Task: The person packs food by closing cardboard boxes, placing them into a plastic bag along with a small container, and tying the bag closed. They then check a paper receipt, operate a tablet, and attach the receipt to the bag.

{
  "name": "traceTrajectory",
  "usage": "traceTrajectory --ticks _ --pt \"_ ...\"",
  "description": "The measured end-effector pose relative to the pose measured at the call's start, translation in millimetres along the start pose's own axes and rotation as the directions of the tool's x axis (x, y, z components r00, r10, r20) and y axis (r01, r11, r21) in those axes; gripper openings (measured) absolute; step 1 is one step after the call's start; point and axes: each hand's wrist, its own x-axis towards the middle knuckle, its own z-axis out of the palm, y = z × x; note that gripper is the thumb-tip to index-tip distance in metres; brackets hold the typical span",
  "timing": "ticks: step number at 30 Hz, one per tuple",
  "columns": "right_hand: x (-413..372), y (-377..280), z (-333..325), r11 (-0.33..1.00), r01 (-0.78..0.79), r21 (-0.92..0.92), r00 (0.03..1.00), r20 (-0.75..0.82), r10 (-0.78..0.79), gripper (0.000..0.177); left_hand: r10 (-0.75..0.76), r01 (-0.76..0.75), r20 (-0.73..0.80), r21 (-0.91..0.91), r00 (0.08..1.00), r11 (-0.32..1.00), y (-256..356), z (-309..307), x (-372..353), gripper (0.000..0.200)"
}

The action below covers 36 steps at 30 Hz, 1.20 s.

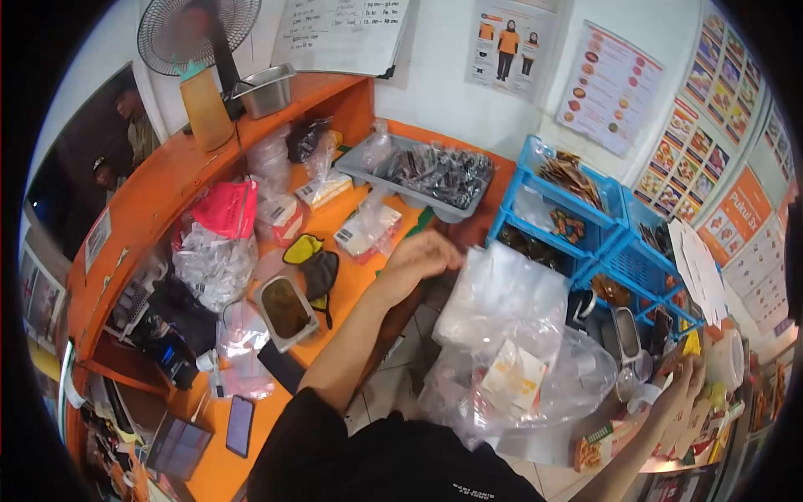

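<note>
My left hand (427, 255) is over the gap beside the orange counter, fingers bent inward. Its fingertips are right at the upper left corner of a stack of clear plastic bags (502, 293), and what they pinch is too small to make out. Lower on the bags lies a white packet with orange print (514, 376), seen against crumpled clear plastic (577, 376). Far to the right, my right hand (689, 376) reaches among crowded goods, near a yellow item (693, 343) and brown paper packs (673, 427). Its fingers are small and partly hidden there.
Blue stacked baskets (615, 234) hold sachets at the back right. A grey tray (355, 163) carries wrapped black items. On the orange counter (330, 356) are a metal container (286, 314), black-and-yellow gloves (314, 268), a phone (239, 425) and tissue packs (368, 230). Two people (138, 121) appear beyond the counter.
</note>
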Motion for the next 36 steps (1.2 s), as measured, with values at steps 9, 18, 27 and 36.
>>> traceTrajectory --ticks 9,18,27,36 --pt "-176.8 134.2 20.2 0.78 -0.595 -0.194 0.803 -0.102 0.587 0.017 0.614 0.336 -0.49 0.872 0.619 0.356 -170.3 -250.6 192.5 0.03" --pt "-197.7 112.6 23.1 0.602 -0.729 -0.326 0.667 -0.137 0.732 0.015 0.187 0.597 -0.594 0.801 0.783 0.042 -197.4 -351.4 218.7 0.012" --pt "-195.4 99.7 18.8 0.599 -0.723 -0.345 0.671 -0.141 0.728 0.014 0.259 0.687 -0.649 0.72 0.715 -0.092 -200.6 -347.2 226.3 0.011" --pt "-175.6 78.1 -38.6 0.738 -0.627 -0.25 0.779 -0.193 0.596 0.013 0.226 0.747 -0.714 0.65 0.663 -0.137 -155.8 -366.4 218.5 0.016"
